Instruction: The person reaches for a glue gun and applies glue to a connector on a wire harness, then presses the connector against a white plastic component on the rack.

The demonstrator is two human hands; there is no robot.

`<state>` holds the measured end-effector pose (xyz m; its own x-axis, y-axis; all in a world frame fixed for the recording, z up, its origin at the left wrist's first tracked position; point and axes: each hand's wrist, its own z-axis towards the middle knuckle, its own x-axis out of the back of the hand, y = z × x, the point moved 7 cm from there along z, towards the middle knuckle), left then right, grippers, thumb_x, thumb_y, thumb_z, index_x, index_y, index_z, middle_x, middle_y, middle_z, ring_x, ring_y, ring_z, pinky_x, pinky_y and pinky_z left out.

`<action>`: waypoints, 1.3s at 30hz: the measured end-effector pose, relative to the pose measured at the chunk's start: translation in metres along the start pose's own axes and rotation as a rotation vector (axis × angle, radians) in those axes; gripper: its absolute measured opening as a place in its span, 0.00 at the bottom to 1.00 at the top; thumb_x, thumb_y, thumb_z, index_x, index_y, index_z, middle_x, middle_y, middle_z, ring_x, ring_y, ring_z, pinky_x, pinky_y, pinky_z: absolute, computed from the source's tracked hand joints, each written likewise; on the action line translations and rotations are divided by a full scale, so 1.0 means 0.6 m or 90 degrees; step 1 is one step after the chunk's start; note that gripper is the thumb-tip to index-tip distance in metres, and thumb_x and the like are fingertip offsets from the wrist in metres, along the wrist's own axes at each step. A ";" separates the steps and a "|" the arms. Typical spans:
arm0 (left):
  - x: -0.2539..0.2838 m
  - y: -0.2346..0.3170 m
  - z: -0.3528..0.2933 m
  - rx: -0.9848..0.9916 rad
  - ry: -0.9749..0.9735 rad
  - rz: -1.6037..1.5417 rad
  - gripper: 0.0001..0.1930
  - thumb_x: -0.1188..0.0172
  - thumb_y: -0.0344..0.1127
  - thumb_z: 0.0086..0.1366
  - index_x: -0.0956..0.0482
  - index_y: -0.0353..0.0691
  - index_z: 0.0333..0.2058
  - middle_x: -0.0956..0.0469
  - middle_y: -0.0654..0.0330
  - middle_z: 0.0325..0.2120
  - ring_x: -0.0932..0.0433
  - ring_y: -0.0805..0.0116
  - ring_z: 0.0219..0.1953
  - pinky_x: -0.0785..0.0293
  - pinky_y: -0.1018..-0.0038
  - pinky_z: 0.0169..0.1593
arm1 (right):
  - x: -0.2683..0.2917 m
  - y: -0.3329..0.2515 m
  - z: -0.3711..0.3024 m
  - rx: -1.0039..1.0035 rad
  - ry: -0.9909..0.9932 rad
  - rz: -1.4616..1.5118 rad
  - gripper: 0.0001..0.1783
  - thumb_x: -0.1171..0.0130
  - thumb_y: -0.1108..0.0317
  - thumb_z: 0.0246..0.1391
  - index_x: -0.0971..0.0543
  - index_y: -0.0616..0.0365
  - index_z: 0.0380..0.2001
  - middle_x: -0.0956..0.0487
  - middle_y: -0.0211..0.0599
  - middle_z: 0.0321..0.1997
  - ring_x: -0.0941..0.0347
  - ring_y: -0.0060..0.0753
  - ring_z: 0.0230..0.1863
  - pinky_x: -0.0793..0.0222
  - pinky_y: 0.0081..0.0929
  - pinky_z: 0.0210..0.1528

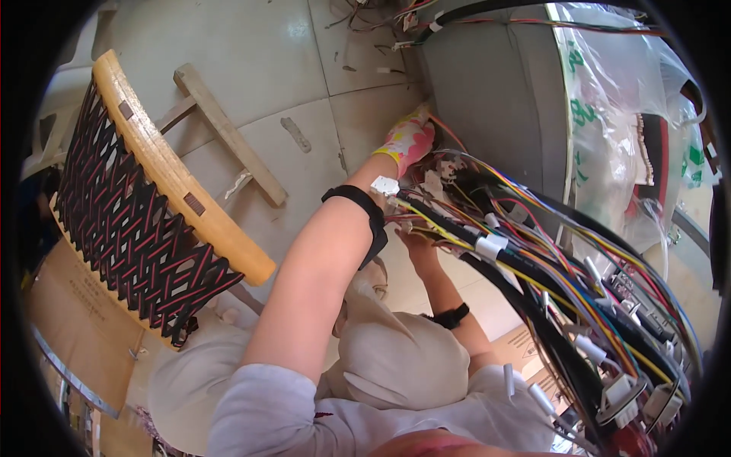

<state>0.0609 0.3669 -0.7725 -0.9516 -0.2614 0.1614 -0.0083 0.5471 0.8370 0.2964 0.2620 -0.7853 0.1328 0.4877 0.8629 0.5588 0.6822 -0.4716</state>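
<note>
My left arm, with a black band on the forearm, reaches far forward. A pink, white and yellow patterned glove-like cover is over my left hand (410, 142). Its fingers look closed at the tip, where an orange-red wire (448, 131) begins; the grip itself is hard to see. Nearer to me, my bare right hand (419, 242) is closed around part of a thick wire harness (525, 255), and wires partly cover its fingers. The harness has many coloured wires, black sleeving and white tape. A white connector (385, 185) sits at its end beside my left forearm.
A wooden-framed stool with a woven black and red seat (141, 221) lies tipped at the left. A grey box-like block (495, 99) and a clear plastic bag (609, 137) stand at the far right. Wire scraps lie on the tiled floor (266, 53). Cardboard (87, 312) is at lower left.
</note>
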 end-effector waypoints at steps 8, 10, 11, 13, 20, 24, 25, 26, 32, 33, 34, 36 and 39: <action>-0.082 -0.128 0.101 0.028 -0.011 -0.050 0.18 0.52 0.43 0.59 0.23 0.40 0.43 0.23 0.47 0.40 0.23 0.49 0.42 0.26 0.64 0.43 | 0.073 0.036 -0.044 0.004 0.226 -0.281 0.07 0.45 0.67 0.53 0.25 0.58 0.33 0.26 0.36 0.27 0.30 0.26 0.23 0.32 0.26 0.25; -0.075 -0.056 0.062 -0.013 0.029 0.088 0.19 0.52 0.43 0.59 0.25 0.40 0.45 0.24 0.47 0.41 0.23 0.49 0.41 0.26 0.64 0.43 | 0.065 0.115 -0.078 -0.131 0.177 -0.213 0.10 0.46 0.64 0.53 0.26 0.58 0.36 0.26 0.38 0.29 0.30 0.30 0.25 0.32 0.28 0.28; -0.035 0.001 0.029 -0.046 0.092 0.237 0.20 0.51 0.42 0.59 0.26 0.41 0.47 0.24 0.46 0.42 0.22 0.49 0.40 0.26 0.64 0.42 | 0.057 0.145 -0.090 -0.195 0.154 -0.170 0.11 0.46 0.63 0.53 0.26 0.57 0.37 0.26 0.39 0.31 0.29 0.32 0.27 0.32 0.29 0.30; 0.011 -0.007 -0.005 0.086 0.003 0.175 0.21 0.54 0.45 0.62 0.28 0.47 0.51 0.25 0.52 0.46 0.24 0.56 0.45 0.29 0.65 0.48 | 0.009 0.172 -0.089 -0.301 0.105 -0.052 0.14 0.47 0.60 0.54 0.26 0.57 0.39 0.26 0.41 0.33 0.28 0.35 0.30 0.31 0.32 0.33; 0.168 -0.034 -0.132 0.094 0.214 0.149 0.20 0.56 0.43 0.61 0.27 0.50 0.50 0.24 0.52 0.44 0.25 0.53 0.45 0.29 0.62 0.47 | -0.062 0.178 -0.126 -0.500 -0.001 0.150 0.21 0.46 0.52 0.53 0.26 0.56 0.43 0.25 0.46 0.37 0.26 0.44 0.37 0.30 0.36 0.43; 0.190 -0.140 -0.201 0.076 0.363 -0.076 0.20 0.55 0.45 0.62 0.27 0.48 0.50 0.26 0.52 0.46 0.27 0.53 0.48 0.32 0.63 0.51 | 0.035 -0.079 -0.014 -0.323 -0.106 0.436 0.05 0.41 0.71 0.45 0.25 0.60 0.25 0.24 0.33 0.23 0.28 0.24 0.27 0.33 0.25 0.30; 0.186 -0.169 -0.212 0.073 0.365 -0.074 0.20 0.55 0.45 0.62 0.27 0.48 0.50 0.26 0.52 0.46 0.27 0.53 0.48 0.32 0.63 0.51 | 0.055 -0.133 0.008 -0.257 -0.201 0.442 0.07 0.41 0.69 0.45 0.24 0.60 0.26 0.24 0.34 0.22 0.27 0.26 0.26 0.32 0.26 0.29; 0.176 -0.194 -0.214 0.069 0.342 -0.022 0.19 0.53 0.43 0.63 0.29 0.48 0.52 0.27 0.59 0.33 0.29 0.66 0.33 0.32 0.70 0.38 | 0.071 -0.143 0.014 -0.255 -0.194 0.440 0.07 0.41 0.69 0.45 0.24 0.60 0.26 0.24 0.34 0.22 0.27 0.26 0.26 0.32 0.26 0.29; 0.159 -0.188 -0.275 0.271 0.165 0.075 0.26 0.57 0.53 0.63 0.31 0.44 0.54 0.24 0.51 0.43 0.27 0.51 0.48 0.33 0.64 0.51 | 0.071 -0.135 -0.012 -0.275 -0.327 0.127 0.28 0.38 0.56 0.44 0.28 0.65 0.45 0.26 0.40 0.16 0.26 0.36 0.20 0.32 0.32 0.24; 0.153 -0.191 -0.275 0.272 0.165 0.075 0.26 0.57 0.53 0.63 0.31 0.44 0.54 0.24 0.51 0.43 0.27 0.51 0.48 0.33 0.64 0.51 | 0.056 -0.145 -0.005 -0.275 -0.328 0.126 0.28 0.38 0.56 0.44 0.28 0.65 0.45 0.26 0.40 0.16 0.26 0.36 0.20 0.32 0.32 0.24; 0.146 -0.191 -0.272 0.272 0.159 0.084 0.26 0.57 0.53 0.64 0.32 0.43 0.54 0.23 0.52 0.40 0.26 0.56 0.46 0.33 0.66 0.51 | 0.033 -0.158 0.013 -0.237 -0.330 0.176 0.29 0.39 0.55 0.46 0.30 0.65 0.47 0.26 0.39 0.16 0.27 0.35 0.19 0.31 0.30 0.24; 0.114 -0.194 -0.250 0.260 0.138 0.093 0.26 0.56 0.53 0.65 0.32 0.41 0.54 0.22 0.54 0.37 0.25 0.61 0.44 0.33 0.68 0.50 | -0.002 -0.120 0.036 -0.213 -0.318 0.220 0.30 0.41 0.54 0.49 0.32 0.65 0.49 0.26 0.39 0.16 0.27 0.34 0.18 0.31 0.29 0.24; 0.031 -0.234 -0.224 0.230 0.018 -0.167 0.26 0.54 0.52 0.65 0.34 0.39 0.54 0.24 0.54 0.41 0.26 0.62 0.46 0.33 0.69 0.50 | -0.104 -0.037 0.028 -0.412 -0.348 0.535 0.25 0.46 0.53 0.55 0.31 0.59 0.49 0.23 0.36 0.24 0.25 0.30 0.24 0.28 0.27 0.30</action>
<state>0.0857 0.1785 -0.8170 -0.8944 -0.4471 -0.0140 -0.3600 0.7009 0.6157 0.2620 0.2254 -0.8315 0.3756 0.9247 0.0624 0.7933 -0.2860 -0.5375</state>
